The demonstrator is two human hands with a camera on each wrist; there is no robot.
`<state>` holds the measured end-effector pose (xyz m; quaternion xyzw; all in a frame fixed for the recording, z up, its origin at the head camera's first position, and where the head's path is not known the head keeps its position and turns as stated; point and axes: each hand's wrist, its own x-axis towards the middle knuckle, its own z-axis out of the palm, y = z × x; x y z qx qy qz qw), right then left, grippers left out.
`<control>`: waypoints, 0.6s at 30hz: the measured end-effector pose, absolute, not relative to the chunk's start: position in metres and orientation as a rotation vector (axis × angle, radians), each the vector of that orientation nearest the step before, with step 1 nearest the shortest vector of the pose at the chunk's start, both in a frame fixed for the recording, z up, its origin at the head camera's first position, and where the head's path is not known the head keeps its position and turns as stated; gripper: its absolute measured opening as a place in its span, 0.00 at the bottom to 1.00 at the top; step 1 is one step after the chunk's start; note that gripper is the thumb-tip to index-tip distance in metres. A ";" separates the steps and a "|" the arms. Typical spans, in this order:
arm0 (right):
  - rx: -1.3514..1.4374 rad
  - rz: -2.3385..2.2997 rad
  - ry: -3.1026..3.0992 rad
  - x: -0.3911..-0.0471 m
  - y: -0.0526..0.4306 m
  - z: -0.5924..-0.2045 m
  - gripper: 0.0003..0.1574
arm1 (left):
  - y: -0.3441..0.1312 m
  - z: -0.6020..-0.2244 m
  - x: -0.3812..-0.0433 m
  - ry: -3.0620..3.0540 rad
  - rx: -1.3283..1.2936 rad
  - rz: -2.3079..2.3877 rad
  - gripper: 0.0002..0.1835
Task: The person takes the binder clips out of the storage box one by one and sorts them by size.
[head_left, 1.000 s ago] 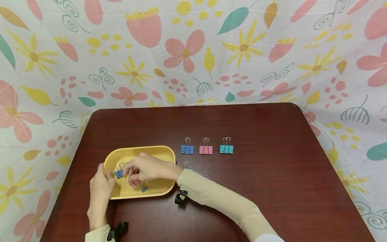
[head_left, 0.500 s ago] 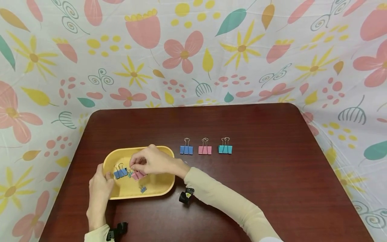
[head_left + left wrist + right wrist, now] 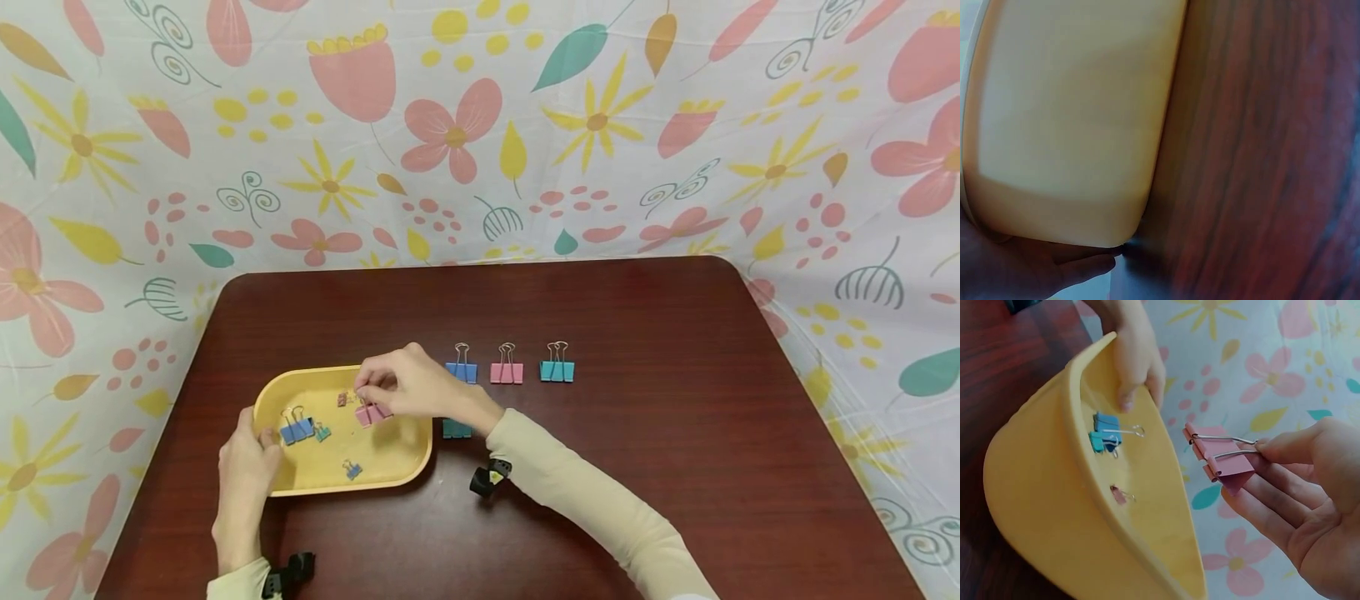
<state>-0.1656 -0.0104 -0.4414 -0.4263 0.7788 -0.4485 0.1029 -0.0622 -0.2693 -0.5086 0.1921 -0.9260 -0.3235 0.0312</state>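
My right hand (image 3: 408, 379) pinches a pink binder clip (image 3: 373, 414) by its wire handles, above the right part of a yellow tray (image 3: 416, 467). In the right wrist view, the pink clip hangs apart from the tray, between thumb and fingers. My left hand (image 3: 247, 458) grips the tray's left end, thumb over the rim. Inside lie a larger blue binder clip (image 3: 297, 431), a small teal binder clip (image 3: 322, 432) beside it, a small blue binder clip (image 3: 352, 470) and a small reddish binder clip (image 3: 342, 400). The left wrist view shows mostly the tray's outer wall (image 3: 1072, 125).
Right of the tray, a blue binder clip (image 3: 462, 372), a pink binder clip (image 3: 507, 373) and a teal binder clip (image 3: 557, 372) stand in a row. Below the blue one is another teal clip (image 3: 457, 428), partly behind my right forearm. The dark wooden table (image 3: 675, 417) meets a flowered cloth (image 3: 600, 167).
My right hand has moved right and away from me within the tray, bringing the pink binder clip along. The small clips beneath have come into sight. My left hand keeps its grip.
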 end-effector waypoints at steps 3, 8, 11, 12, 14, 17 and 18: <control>-1.229 -1.352 2.295 -0.166 -0.001 -0.442 0.04 | -0.270 -0.509 -0.062 -2.862 0.590 -1.007 0.23; -1.202 -1.348 2.341 -0.166 0.013 -0.440 0.04 | -0.269 -0.508 -0.062 -2.863 0.587 -0.999 0.23; -1.197 -1.342 2.375 -0.166 0.023 -0.440 0.03 | -0.269 -0.508 -0.062 -2.863 0.594 -0.997 0.23; -1.196 -1.346 2.381 -0.167 0.026 -0.440 0.03 | -0.269 -0.508 -0.062 -2.864 0.595 -0.997 0.23; -1.200 -1.352 2.399 -0.167 0.033 -0.441 0.03 | -0.269 -0.507 -0.062 -2.868 0.598 -1.005 0.24; -1.202 -1.374 2.423 -0.167 0.042 -0.442 0.03 | -0.269 -0.507 -0.063 -2.872 0.605 -1.017 0.24; -1.203 -1.379 2.432 -0.167 0.045 -0.443 0.03 | -0.269 -0.507 -0.063 -2.872 0.607 -1.019 0.24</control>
